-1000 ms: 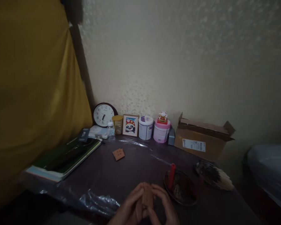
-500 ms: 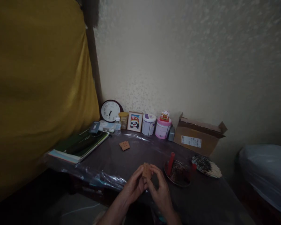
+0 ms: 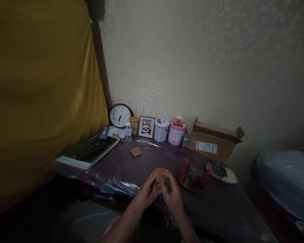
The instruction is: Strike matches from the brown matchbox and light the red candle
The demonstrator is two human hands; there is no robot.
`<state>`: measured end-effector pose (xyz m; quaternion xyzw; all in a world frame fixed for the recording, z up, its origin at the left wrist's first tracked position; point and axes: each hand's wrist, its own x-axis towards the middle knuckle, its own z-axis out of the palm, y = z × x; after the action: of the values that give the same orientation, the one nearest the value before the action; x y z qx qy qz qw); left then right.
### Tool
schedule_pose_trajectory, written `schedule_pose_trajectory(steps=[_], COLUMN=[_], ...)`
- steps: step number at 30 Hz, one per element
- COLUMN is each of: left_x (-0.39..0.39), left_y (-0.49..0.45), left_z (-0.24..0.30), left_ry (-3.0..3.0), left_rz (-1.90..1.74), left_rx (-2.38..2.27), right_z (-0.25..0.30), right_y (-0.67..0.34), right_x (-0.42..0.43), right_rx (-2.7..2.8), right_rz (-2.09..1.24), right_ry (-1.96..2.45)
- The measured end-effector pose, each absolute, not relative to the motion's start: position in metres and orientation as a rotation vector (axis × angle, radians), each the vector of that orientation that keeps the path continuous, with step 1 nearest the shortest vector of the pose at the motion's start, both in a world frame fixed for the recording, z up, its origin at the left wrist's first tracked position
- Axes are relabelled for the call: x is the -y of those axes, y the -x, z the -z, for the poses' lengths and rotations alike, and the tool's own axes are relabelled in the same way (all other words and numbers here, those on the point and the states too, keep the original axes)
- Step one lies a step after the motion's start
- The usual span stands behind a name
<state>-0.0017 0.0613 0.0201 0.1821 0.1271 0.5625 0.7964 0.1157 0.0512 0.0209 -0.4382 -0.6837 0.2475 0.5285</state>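
Note:
My left hand (image 3: 147, 192) and my right hand (image 3: 172, 195) are raised together over the near part of a dark table (image 3: 152, 162) covered in clear plastic. Both pinch a small orange-brown block (image 3: 160, 175) between their fingertips; its face shows small marks. A second, similar orange-brown piece (image 3: 136, 151) lies flat on the table farther back, left of centre.
A dish (image 3: 191, 177) with a red candle (image 3: 184, 168) sits right of my hands, a bundle of sticks (image 3: 220, 171) beyond it. Along the wall stand a clock (image 3: 119, 115), framed picture (image 3: 146, 127), tubs (image 3: 161, 129), cardboard box (image 3: 214, 140). Books (image 3: 88, 153) lie left; yellow curtain (image 3: 40, 84).
The view has pulled back and my hands, still holding the block, now show with more forearm and sit higher in the picture. Nothing on the table has moved.

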Motion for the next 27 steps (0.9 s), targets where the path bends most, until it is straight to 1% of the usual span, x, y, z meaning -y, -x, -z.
schedule_pose_trajectory(steps=[6, 27], left_x=[-0.059, -0.058], left_y=[-0.001, -0.010], left_z=[-0.022, -0.021], left_ry=[-0.410, -0.385], left_rz=[-1.182, -1.156], left_rx=[-0.244, -0.220], right_z=[-0.025, -0.029], right_y=[-0.115, -0.112], right_x=[-0.048, -0.046], right_rx=[1.573, 1.522], right_rz=[-0.644, -0.650], right_ry=[1.010, 1.011])
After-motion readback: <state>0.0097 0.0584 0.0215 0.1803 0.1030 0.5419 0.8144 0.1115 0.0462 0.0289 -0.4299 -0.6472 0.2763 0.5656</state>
